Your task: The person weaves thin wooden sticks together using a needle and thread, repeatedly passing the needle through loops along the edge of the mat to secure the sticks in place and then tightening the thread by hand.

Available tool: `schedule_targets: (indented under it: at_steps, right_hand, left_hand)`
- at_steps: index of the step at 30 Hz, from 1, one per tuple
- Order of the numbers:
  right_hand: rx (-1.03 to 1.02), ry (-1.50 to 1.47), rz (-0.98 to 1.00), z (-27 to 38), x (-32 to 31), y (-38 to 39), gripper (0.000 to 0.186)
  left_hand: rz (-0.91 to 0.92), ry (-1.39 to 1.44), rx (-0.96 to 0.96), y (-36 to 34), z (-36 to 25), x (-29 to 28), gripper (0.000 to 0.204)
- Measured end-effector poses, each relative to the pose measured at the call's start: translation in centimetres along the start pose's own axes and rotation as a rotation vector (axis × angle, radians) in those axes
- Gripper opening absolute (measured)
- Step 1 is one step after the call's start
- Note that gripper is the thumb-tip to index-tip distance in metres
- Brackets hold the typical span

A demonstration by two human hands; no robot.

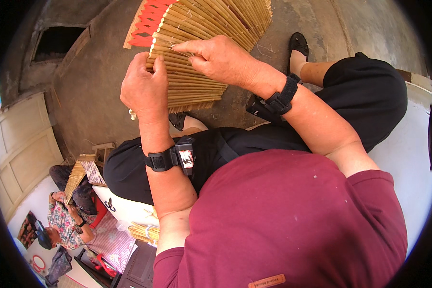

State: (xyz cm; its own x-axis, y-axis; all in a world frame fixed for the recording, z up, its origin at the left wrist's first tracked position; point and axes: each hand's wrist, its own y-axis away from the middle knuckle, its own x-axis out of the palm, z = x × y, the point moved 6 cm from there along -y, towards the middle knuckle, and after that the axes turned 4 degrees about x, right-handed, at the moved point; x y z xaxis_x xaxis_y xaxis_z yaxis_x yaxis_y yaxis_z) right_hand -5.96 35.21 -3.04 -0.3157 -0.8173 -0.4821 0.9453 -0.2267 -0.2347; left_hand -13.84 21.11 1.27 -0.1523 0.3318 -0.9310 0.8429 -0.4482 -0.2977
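A mat of thin tan reed sticks (201, 36), bound side by side, hangs fanned out in front of me above the floor. My left hand (145, 89) is closed on its left edge, with the thumb up against the cut stick ends. Over the upper face of the sticks, my right hand (218, 60) is closed in a pinch, index finger and thumb near the left edge. A thin pale thread seems to run at its fingertips, though it is very fine. Beyond the mat's left edge shows a red patterned strip (151, 19) with a wooden border.
At lower left another person (65, 218) sits holding a similar reed piece (76, 180). Beside my left leg, a white surface (125, 204) bears black-handled scissors (109, 205) and a bundle of reed sticks (145, 233). A small wooden stool (103, 150) stands on the concrete floor.
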Motion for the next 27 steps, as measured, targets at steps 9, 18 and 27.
schedule_targets:
  at_steps: [9, 18, 27]
  right_hand:
    - [0.018, -0.086, 0.020, 0.11, 0.11, -0.26, 0.040]
    - [-0.001, -0.096, 0.039, -0.02, 0.40, -0.17, 0.039]
    - [0.043, -0.179, 0.009, 0.07, 0.73, 0.01, 0.037]
  left_hand:
    - [-0.056, 0.020, 0.036, -0.01, 0.10, -0.22, 0.018]
    - [-0.063, 0.005, 0.049, 0.04, -0.10, -0.06, 0.017]
    - [-0.091, 0.012, 0.096, 0.09, -0.61, -0.20, 0.014]
